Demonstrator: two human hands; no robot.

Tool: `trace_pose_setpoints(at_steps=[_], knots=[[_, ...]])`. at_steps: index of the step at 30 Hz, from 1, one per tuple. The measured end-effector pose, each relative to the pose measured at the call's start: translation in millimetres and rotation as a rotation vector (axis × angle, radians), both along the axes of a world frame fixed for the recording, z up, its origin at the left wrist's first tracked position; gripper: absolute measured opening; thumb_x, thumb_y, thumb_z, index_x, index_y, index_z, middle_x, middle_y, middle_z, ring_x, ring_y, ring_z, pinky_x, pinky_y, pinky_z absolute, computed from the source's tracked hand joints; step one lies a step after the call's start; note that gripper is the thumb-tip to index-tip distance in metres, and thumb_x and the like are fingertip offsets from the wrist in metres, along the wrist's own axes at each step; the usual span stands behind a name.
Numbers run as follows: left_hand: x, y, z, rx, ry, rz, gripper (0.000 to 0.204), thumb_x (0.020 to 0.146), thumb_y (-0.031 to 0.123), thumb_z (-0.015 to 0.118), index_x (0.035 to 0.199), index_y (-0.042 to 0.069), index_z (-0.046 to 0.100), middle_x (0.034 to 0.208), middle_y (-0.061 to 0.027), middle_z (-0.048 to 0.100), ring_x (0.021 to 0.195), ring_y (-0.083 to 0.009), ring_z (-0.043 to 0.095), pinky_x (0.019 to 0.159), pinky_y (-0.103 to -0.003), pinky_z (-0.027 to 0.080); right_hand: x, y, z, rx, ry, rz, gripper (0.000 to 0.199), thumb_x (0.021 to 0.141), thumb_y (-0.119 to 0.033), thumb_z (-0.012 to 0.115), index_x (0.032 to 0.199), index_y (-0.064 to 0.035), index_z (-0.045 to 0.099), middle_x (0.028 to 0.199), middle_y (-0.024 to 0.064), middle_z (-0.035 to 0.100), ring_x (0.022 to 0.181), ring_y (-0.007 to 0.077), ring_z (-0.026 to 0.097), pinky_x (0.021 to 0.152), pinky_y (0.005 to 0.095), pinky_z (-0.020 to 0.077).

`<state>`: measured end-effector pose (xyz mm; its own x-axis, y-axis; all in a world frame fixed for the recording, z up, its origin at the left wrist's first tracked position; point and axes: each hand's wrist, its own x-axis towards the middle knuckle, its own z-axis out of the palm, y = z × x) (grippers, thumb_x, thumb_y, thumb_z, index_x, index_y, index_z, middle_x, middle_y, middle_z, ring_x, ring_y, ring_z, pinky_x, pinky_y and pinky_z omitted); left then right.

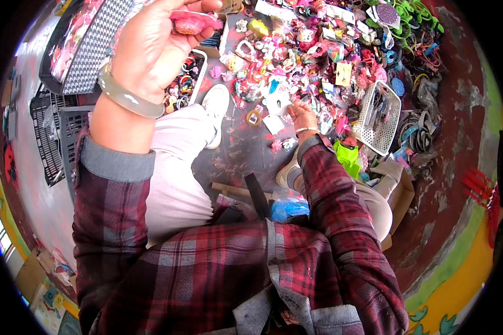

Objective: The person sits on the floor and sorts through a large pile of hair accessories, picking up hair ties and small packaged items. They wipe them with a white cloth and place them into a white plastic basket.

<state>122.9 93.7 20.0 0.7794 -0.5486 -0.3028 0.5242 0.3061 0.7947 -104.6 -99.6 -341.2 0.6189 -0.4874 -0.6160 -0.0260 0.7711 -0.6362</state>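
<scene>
Raised at the upper left, my left hand (145,50) grips a small pink hair accessory (193,23) between thumb and fingers. Its exact kind is partly hidden by the fingers. My right hand (303,115) reaches down to the near edge of a large pile of hair accessories (288,61). The right fingers are bunched together beside a white card (278,103); whether they pinch the card or something small is too fine to make out. A second white card (273,124) and a round yellowish roll (254,116) lie close by on the floor.
A white perforated basket (379,120) stands right of the pile, near green cloth (347,159). At left are a houndstooth-patterned box (89,47), a black crate (47,134) and a white tray of small items (198,78). A blue bundle in plastic (289,209) lies between my legs.
</scene>
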Motion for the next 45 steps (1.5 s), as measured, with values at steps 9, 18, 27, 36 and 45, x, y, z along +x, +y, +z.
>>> trace_pose_setpoints(at_steps=[9, 18, 27, 36, 45], knots=[[-11.9, -16.8, 0.4, 0.066, -0.032, 0.064, 0.017, 0.086, 0.009, 0.046, 0.085, -0.006, 0.055, 0.075, -0.0155, 0.057, 0.065, -0.0224, 0.055, 0.057, -0.032, 0.048, 3.2, 0.2, 8.8, -0.018, 0.066, -0.025, 0.022, 0.080, 0.005, 0.054, 0.102, 0.0007, 0.054, 0.092, 0.0064, 0.059, 0.078, 0.0178, 0.059, 0.070, 0.0270, 0.0511], [-13.6, -20.6, 1.1, 0.110, -0.013, -0.006, 0.018, 0.085, 0.009, 0.047, 0.088, -0.006, 0.056, 0.073, -0.0135, 0.058, 0.061, -0.0205, 0.055, 0.054, -0.028, 0.046, 2.1, -3.7, 12.8, 0.134, -0.004, 0.033, 0.018, 0.082, 0.003, 0.051, 0.099, -0.0001, 0.053, 0.087, 0.0053, 0.058, 0.078, 0.0190, 0.059, 0.068, 0.0267, 0.0529], [-13.1, -20.5, 2.3, 0.125, 0.026, 0.002, 0.018, 0.085, 0.009, 0.047, 0.089, -0.006, 0.056, 0.072, -0.0132, 0.058, 0.058, -0.0207, 0.055, 0.053, -0.027, 0.045, 7.4, 1.2, 15.5, 0.118, -0.250, 0.054, 0.009, 0.078, 0.005, 0.053, 0.080, -0.0035, 0.054, 0.082, 0.0038, 0.058, 0.079, 0.0192, 0.059, 0.079, 0.0340, 0.0503], [-14.0, -19.3, 3.7, 0.096, -0.014, 0.005, 0.017, 0.085, 0.007, 0.047, 0.089, -0.008, 0.056, 0.075, -0.0139, 0.058, 0.061, -0.0190, 0.055, 0.054, -0.026, 0.046, 20.3, 0.8, 41.4, 0.040, -0.180, 0.294, 0.016, 0.075, 0.008, 0.047, 0.079, 0.0004, 0.061, 0.081, 0.0069, 0.061, 0.077, 0.0177, 0.060, 0.073, 0.0310, 0.0503], [-14.3, -20.6, 3.3, 0.094, -0.009, -0.001, 0.017, 0.085, 0.005, 0.046, 0.089, -0.009, 0.055, 0.074, -0.0137, 0.058, 0.061, -0.0177, 0.054, 0.053, -0.024, 0.046, 32.5, 7.6, 52.7, -0.308, 0.037, 0.415, 0.015, 0.073, 0.006, 0.052, 0.079, 0.0000, 0.066, 0.079, 0.0058, 0.065, 0.069, 0.0127, 0.059, 0.068, 0.0245, 0.0459]])
